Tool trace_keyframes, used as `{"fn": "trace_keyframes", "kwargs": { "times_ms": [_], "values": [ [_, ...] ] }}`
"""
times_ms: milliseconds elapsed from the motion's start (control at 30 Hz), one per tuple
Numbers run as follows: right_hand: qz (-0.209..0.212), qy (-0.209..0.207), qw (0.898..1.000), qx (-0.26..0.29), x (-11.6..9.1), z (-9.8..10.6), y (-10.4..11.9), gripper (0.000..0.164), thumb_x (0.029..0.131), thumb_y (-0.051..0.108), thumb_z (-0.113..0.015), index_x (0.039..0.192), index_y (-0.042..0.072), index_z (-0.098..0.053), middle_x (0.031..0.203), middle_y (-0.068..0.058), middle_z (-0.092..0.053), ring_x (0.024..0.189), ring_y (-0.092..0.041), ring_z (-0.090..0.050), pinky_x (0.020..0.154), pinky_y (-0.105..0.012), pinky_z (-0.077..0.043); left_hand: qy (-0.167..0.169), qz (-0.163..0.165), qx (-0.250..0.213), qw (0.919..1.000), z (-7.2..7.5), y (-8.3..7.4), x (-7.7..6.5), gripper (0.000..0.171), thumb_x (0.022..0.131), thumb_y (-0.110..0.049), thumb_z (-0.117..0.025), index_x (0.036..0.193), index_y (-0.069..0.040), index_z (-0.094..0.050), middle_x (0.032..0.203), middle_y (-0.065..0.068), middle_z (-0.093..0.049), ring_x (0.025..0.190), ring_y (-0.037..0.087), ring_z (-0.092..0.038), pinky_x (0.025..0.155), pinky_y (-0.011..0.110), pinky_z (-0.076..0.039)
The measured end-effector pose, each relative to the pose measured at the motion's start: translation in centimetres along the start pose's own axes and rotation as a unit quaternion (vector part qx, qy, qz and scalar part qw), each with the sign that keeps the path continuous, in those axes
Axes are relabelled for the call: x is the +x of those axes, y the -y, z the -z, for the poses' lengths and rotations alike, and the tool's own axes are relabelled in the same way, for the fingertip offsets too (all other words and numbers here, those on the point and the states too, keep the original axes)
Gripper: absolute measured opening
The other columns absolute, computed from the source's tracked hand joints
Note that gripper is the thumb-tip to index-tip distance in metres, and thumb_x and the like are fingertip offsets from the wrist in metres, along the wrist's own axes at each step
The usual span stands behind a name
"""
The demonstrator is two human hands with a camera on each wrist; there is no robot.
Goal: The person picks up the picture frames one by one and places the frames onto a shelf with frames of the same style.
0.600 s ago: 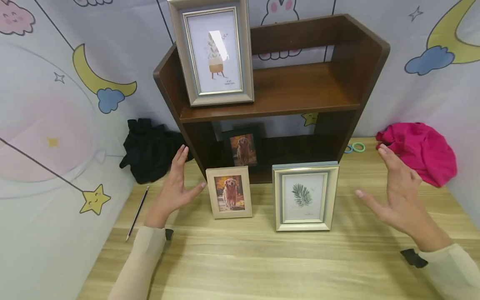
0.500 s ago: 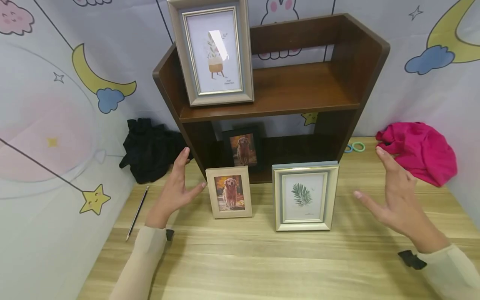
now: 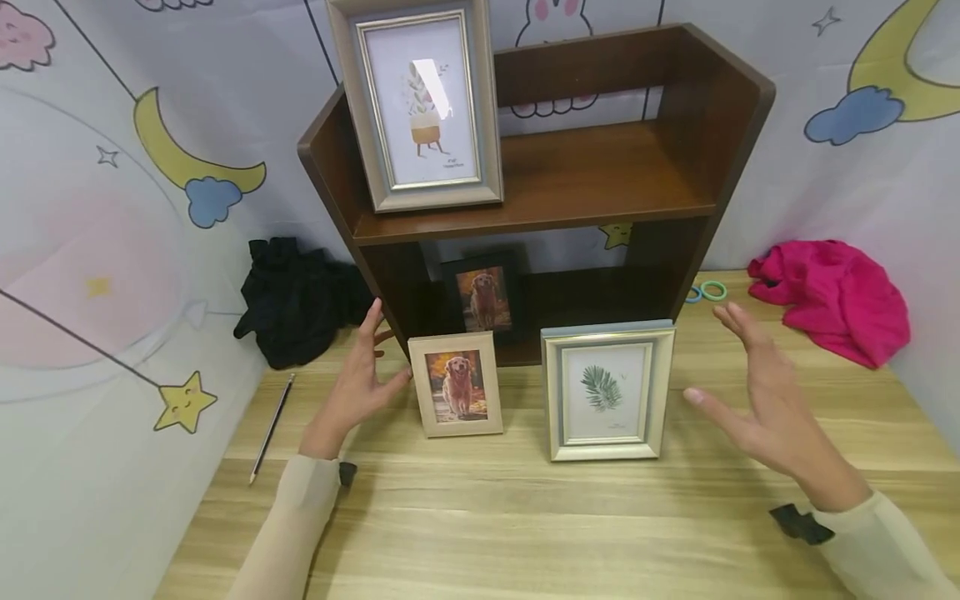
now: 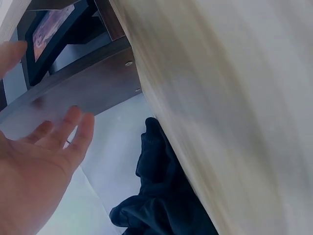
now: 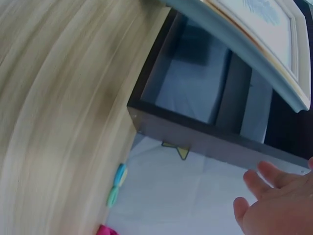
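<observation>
A small cream photo frame [image 3: 455, 425] with a dog picture stands on the table before the brown shelf [image 3: 600, 171]. My left hand [image 3: 354, 392] is beside it, fingers apart along the shelf's left side; the thumb tip is close to the frame's left edge, and I cannot tell if they touch. To the right stands a silver-gold picture frame [image 3: 606, 396] with a green leaf print. Fingers extended and holding nothing, my right hand [image 3: 772, 408] hovers to the right of that frame. In the right wrist view the fingers [image 5: 274, 183] appear near the shelf's side panel.
A large beige frame [image 3: 427, 196] stands on the upper shelf at left, and a black frame [image 3: 483, 300] on the lower one. Black cloth [image 3: 296, 304] lies left of the shelf, pink cloth [image 3: 832, 300] and two rings [image 3: 712, 291] right. A pencil [image 3: 272, 429] lies at left.
My right hand has moved left, closer to the leaf-print frame. The left hand has shifted slightly, its fingers spreading more. The head view has turned a little; the frames stay in place.
</observation>
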State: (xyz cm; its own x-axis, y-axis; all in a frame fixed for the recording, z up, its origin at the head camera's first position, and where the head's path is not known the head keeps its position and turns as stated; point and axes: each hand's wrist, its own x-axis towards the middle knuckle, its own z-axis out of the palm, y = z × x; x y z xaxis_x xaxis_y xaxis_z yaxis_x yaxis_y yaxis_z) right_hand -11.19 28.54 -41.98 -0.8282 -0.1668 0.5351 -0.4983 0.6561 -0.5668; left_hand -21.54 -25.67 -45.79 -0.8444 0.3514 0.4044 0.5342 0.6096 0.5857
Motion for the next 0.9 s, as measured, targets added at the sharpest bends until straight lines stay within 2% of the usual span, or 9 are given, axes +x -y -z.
{"fn": "trace_keyframes", "kwargs": {
  "times_ms": [133,233,333,467,567,733,800,900],
  "values": [
    [-0.002,0.008,1.0,0.022,0.2,-0.6,0.3,0.115,0.077,0.005,-0.084,0.172,0.013,-0.018,0.17,-0.02,-0.041,0.158,0.009,-0.027,0.131,-0.072,-0.019,-0.001,0.009,-0.012,0.9999,0.0,-0.2,0.1,0.114,0.093,0.004,-0.076,0.173,-0.022,0.001,0.173,0.03,-0.028,0.143,0.052,-0.056,0.103,0.067,-0.059],
    [-0.008,0.016,0.999,0.029,0.1,-0.9,0.5,0.117,0.077,0.002,-0.085,0.172,0.015,-0.017,0.169,-0.019,-0.042,0.157,0.008,-0.029,0.133,-0.062,-0.022,-0.001,0.009,-0.017,0.9998,-0.2,-0.4,0.3,0.112,0.095,0.007,-0.074,0.172,-0.022,0.002,0.168,0.035,-0.035,0.133,0.053,-0.065,0.101,0.066,-0.061],
    [-0.013,0.02,0.999,0.032,0.0,-1.1,0.7,0.118,0.078,0.0,-0.085,0.172,0.017,-0.017,0.168,-0.019,-0.044,0.156,0.009,-0.032,0.133,-0.039,-0.024,-0.009,0.005,-0.02,0.9997,-0.5,-0.5,0.4,0.109,0.097,0.008,-0.071,0.172,-0.021,0.002,0.166,0.037,-0.037,0.128,0.052,-0.068,0.098,0.064,-0.063],
    [-0.006,0.016,0.999,0.037,0.0,-1.5,0.9,0.119,0.077,-0.003,-0.086,0.172,0.016,-0.018,0.166,-0.017,-0.048,0.155,0.009,-0.036,0.125,-0.013,-0.022,-0.031,-0.007,-0.011,0.9994,-0.7,-0.7,0.5,0.104,0.098,0.01,-0.069,0.172,-0.018,-0.001,0.162,0.038,-0.043,0.122,0.052,-0.072,0.094,0.061,-0.065],
    [-0.005,0.016,0.999,0.048,0.0,-1.8,0.9,0.118,0.077,-0.004,-0.085,0.172,0.016,-0.018,0.167,-0.006,-0.049,0.154,0.008,-0.038,0.123,-0.01,-0.022,-0.047,-0.011,-0.009,0.9988,-0.8,-0.8,0.6,0.104,0.097,0.011,-0.069,0.171,-0.018,-0.002,0.159,0.038,-0.046,0.118,0.051,-0.073,0.092,0.06,-0.066],
    [-0.019,0.021,0.997,0.07,-0.3,-2.3,1.0,0.117,0.08,-0.005,-0.083,0.173,0.019,-0.016,0.165,0.019,-0.045,0.151,0.009,-0.042,0.121,-0.007,-0.025,-0.063,-0.021,-0.013,0.9977,-1.1,-0.8,0.9,0.106,0.095,0.013,-0.071,0.171,-0.016,-0.002,0.156,0.039,-0.049,0.112,0.051,-0.075,0.091,0.059,-0.067],
    [-0.024,0.023,0.996,0.079,-0.3,-2.5,1.1,0.116,0.081,-0.006,-0.082,0.173,0.02,-0.016,0.162,0.023,-0.045,0.148,0.011,-0.045,0.119,-0.005,-0.028,-0.073,-0.025,-0.009,0.997,-1.2,-0.7,1.1,0.108,0.094,0.013,-0.071,0.171,-0.017,-0.002,0.153,0.039,-0.052,0.109,0.051,-0.076,0.09,0.058,-0.067],
    [-0.032,0.026,0.994,0.097,-0.5,-2.9,1.1,0.114,0.083,-0.006,-0.081,0.173,0.022,-0.016,0.162,0.017,-0.046,0.144,0.011,-0.049,0.116,-0.003,-0.034,-0.089,-0.028,0.0,0.9957,-1.3,-0.5,1.2,0.111,0.093,0.014,-0.072,0.171,-0.02,-0.002,0.15,0.038,-0.054,0.105,0.05,-0.078,0.087,0.057,-0.068]
  ]
}}
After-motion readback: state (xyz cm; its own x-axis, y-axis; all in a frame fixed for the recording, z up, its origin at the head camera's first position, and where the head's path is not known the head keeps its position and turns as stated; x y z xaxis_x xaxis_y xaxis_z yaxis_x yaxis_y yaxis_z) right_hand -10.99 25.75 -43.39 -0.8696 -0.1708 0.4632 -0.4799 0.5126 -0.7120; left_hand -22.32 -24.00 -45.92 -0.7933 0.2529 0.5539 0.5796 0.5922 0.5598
